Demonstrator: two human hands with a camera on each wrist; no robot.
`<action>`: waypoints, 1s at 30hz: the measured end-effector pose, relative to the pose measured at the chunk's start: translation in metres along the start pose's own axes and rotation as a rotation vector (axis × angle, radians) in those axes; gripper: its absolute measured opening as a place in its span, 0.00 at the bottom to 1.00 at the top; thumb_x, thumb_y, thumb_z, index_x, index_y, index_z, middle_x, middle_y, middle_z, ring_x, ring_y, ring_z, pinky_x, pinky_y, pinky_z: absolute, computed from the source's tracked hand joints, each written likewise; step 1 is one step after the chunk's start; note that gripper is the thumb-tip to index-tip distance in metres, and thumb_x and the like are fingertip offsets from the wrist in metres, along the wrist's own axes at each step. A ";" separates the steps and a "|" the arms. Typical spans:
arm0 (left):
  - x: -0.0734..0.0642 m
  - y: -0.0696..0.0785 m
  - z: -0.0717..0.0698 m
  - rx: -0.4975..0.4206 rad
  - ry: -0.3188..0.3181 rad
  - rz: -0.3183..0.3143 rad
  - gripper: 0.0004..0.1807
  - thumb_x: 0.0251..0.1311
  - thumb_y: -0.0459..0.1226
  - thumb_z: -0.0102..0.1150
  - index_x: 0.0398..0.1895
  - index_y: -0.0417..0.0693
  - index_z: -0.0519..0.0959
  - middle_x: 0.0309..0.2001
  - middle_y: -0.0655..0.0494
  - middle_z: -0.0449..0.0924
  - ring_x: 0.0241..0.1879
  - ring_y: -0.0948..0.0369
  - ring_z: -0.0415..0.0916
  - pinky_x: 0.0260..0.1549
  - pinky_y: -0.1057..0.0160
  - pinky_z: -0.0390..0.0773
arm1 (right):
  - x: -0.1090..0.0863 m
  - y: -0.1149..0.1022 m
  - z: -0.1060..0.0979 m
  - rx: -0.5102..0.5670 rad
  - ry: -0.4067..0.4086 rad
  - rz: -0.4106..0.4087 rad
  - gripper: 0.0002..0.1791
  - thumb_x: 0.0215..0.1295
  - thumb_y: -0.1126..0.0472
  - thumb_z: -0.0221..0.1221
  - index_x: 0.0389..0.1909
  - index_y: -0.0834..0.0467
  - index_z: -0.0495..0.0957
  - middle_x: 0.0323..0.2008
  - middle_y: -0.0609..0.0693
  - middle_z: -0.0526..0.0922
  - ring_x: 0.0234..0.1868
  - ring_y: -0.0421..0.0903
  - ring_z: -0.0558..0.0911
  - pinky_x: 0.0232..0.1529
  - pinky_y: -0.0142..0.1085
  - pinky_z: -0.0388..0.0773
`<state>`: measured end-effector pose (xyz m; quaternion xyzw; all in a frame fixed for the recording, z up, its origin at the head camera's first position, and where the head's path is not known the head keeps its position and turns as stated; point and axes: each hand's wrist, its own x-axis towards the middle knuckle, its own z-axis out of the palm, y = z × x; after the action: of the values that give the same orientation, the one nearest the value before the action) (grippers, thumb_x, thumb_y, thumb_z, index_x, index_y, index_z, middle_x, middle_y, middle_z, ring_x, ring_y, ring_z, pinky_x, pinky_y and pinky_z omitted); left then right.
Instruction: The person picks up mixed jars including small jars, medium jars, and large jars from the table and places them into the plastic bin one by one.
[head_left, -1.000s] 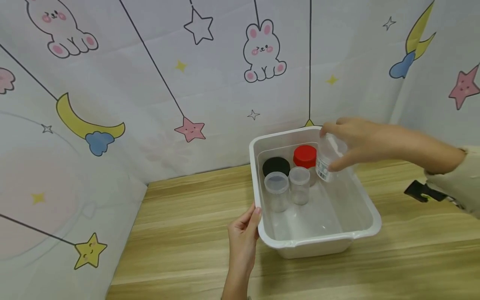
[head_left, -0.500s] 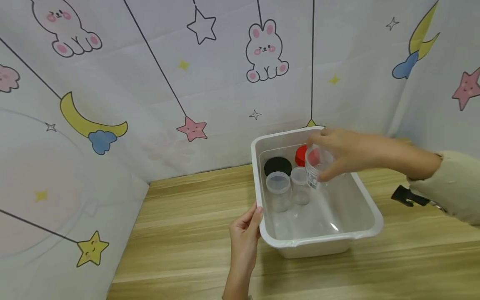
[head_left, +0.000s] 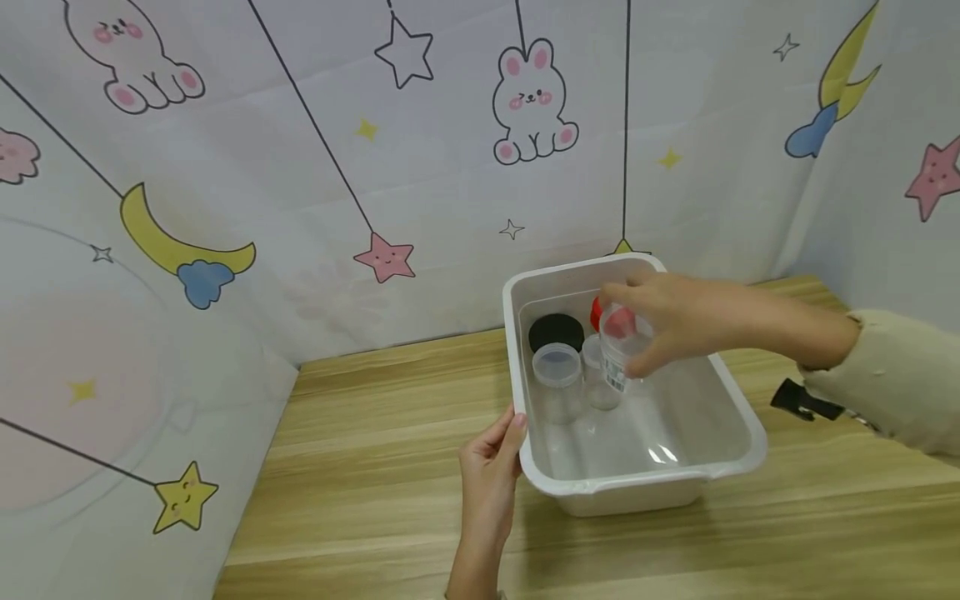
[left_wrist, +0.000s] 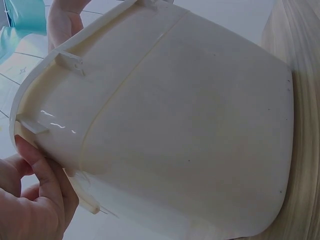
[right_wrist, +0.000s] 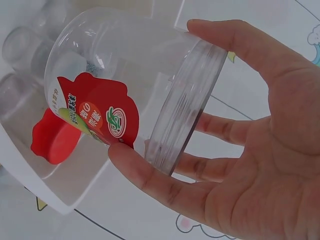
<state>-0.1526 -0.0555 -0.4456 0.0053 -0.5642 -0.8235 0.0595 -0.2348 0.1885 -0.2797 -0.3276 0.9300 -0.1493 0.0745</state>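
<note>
A white plastic basin (head_left: 645, 482) stands on the table. My left hand (head_left: 491, 471) holds its left rim between thumb and fingers; the left wrist view shows the fingertips (left_wrist: 30, 150) at the rim's underside. Over the basin's back part, my right hand (head_left: 678, 312) grips a clear plastic jar (right_wrist: 155, 55) around its mouth end, thumb on one side and fingers on the other. This jar carries a red printed label (right_wrist: 112, 107). Inside the basin are a black-lidded container (head_left: 556, 332), a wide clear jar (head_left: 559, 392), a narrower clear jar (head_left: 602, 395) and a partly hidden red-lidded container (right_wrist: 60, 140).
The wood-patterned table (head_left: 360, 467) extends to both sides of the basin. Behind it hangs a white cloth (head_left: 442, 183) printed with rabbits, stars and moons. A black strap buckle (head_left: 806, 402) dangles from the right sleeve (head_left: 885, 375).
My right hand has carried the clear jar left and slightly toward me, so it now overlaps the red lid and the narrower jar. My left hand stays at the rim.
</note>
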 end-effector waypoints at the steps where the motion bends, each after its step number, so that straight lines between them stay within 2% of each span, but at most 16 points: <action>1: 0.000 0.000 0.000 0.000 0.001 0.001 0.18 0.70 0.29 0.56 0.59 0.26 0.73 0.58 0.33 0.75 0.52 0.51 0.79 0.46 0.60 0.83 | 0.000 0.000 0.001 -0.001 -0.003 0.002 0.46 0.47 0.49 0.77 0.64 0.62 0.67 0.52 0.63 0.73 0.46 0.55 0.78 0.43 0.53 0.82; 4: 0.000 0.000 0.000 0.003 0.004 0.005 0.18 0.70 0.29 0.56 0.59 0.25 0.73 0.58 0.33 0.75 0.52 0.51 0.79 0.47 0.59 0.82 | 0.001 -0.001 0.002 0.014 -0.008 -0.012 0.42 0.46 0.51 0.77 0.61 0.60 0.69 0.50 0.61 0.74 0.45 0.55 0.77 0.42 0.51 0.81; 8: 0.000 -0.001 0.000 0.006 0.007 0.008 0.18 0.69 0.29 0.57 0.59 0.25 0.73 0.59 0.34 0.75 0.53 0.51 0.78 0.46 0.59 0.83 | 0.003 -0.001 0.005 0.044 -0.006 -0.059 0.33 0.45 0.56 0.77 0.51 0.55 0.72 0.42 0.52 0.73 0.41 0.50 0.74 0.38 0.43 0.77; 11: 0.000 -0.001 0.000 0.009 0.010 0.008 0.18 0.69 0.29 0.57 0.58 0.25 0.73 0.59 0.34 0.75 0.53 0.51 0.78 0.46 0.59 0.83 | 0.003 -0.001 0.008 0.046 -0.008 -0.070 0.31 0.44 0.57 0.76 0.49 0.53 0.72 0.41 0.50 0.72 0.42 0.48 0.74 0.38 0.42 0.75; 17: -0.001 -0.001 0.001 0.010 0.012 0.004 0.18 0.69 0.29 0.57 0.57 0.25 0.74 0.61 0.36 0.73 0.53 0.53 0.78 0.48 0.56 0.82 | 0.005 -0.001 0.014 0.036 -0.008 -0.068 0.31 0.44 0.57 0.76 0.49 0.53 0.73 0.42 0.50 0.74 0.44 0.48 0.75 0.41 0.44 0.77; 23: -0.001 -0.001 0.001 0.005 0.007 0.006 0.18 0.69 0.29 0.57 0.57 0.24 0.73 0.62 0.37 0.72 0.56 0.51 0.76 0.49 0.55 0.81 | 0.006 -0.001 0.020 0.013 0.010 -0.088 0.32 0.42 0.56 0.76 0.50 0.53 0.73 0.40 0.50 0.73 0.42 0.47 0.73 0.38 0.42 0.76; 30: 0.000 -0.001 0.000 0.008 0.014 0.002 0.18 0.69 0.29 0.57 0.57 0.25 0.74 0.61 0.36 0.74 0.54 0.51 0.78 0.46 0.59 0.83 | 0.008 -0.001 0.026 0.005 0.010 -0.100 0.32 0.44 0.58 0.76 0.51 0.56 0.74 0.42 0.50 0.73 0.42 0.48 0.74 0.42 0.43 0.77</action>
<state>-0.1528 -0.0552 -0.4465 0.0107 -0.5671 -0.8211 0.0641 -0.2345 0.1766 -0.3040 -0.3728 0.9124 -0.1570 0.0630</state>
